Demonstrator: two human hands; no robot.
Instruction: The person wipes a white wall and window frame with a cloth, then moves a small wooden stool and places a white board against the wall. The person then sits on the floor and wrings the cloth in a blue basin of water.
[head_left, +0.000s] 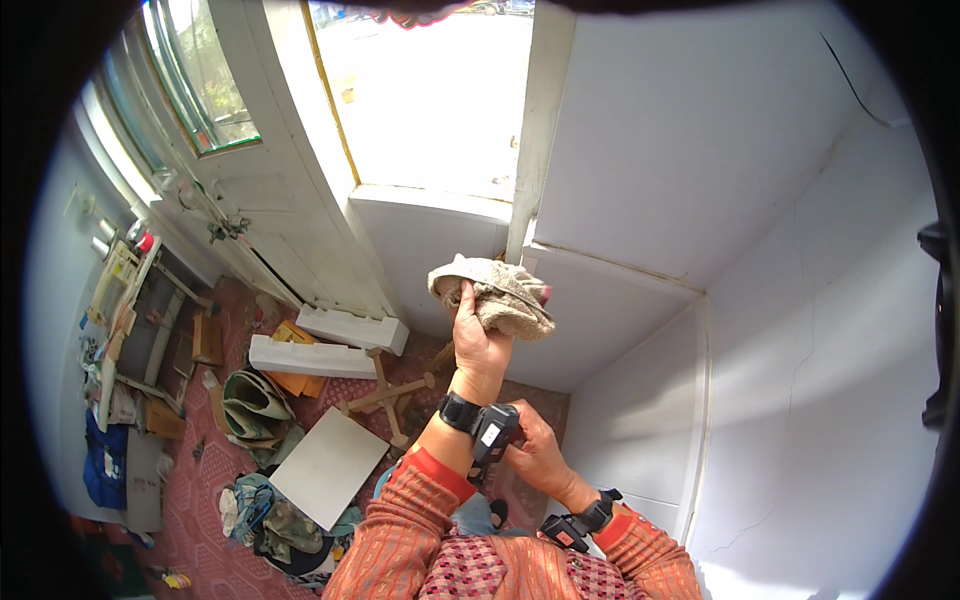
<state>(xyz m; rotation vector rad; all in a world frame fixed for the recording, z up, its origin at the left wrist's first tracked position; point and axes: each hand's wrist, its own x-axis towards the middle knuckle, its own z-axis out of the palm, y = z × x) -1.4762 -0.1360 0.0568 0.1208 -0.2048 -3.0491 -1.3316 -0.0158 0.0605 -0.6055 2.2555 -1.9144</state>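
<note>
In the corner below the window (430,90), the left hand (478,340) is raised with a crumpled beige cloth (497,292) bunched in its grip, the fingers closed on the cloth's lower left part while the rest droops to the right. The cloth sits just in front of the white post (535,130) that runs down the window's right edge, at the point where the sill (430,200) meets the ledge (610,270) of the white wall (800,300); whether it touches the post cannot be told. The right hand (535,455) is lower, its fingers curled against the black band (478,425) on the left wrist, touching the device there; the grip is half closed around that band. A like band (580,520) sits on the right wrist.

To the right the wall is bare and close, with a thin crack near its top. To the left the floor (210,480) is crowded: two white foam blocks (320,345) below the open door (250,190), a wooden cross-stand (385,390) just beside them, a pale square tile (328,465) lying tilted, heaps of clothes (270,510) at its lower edge. The open room lies around the raised hand, between post and wall, and in the strip of floor under the arms
</note>
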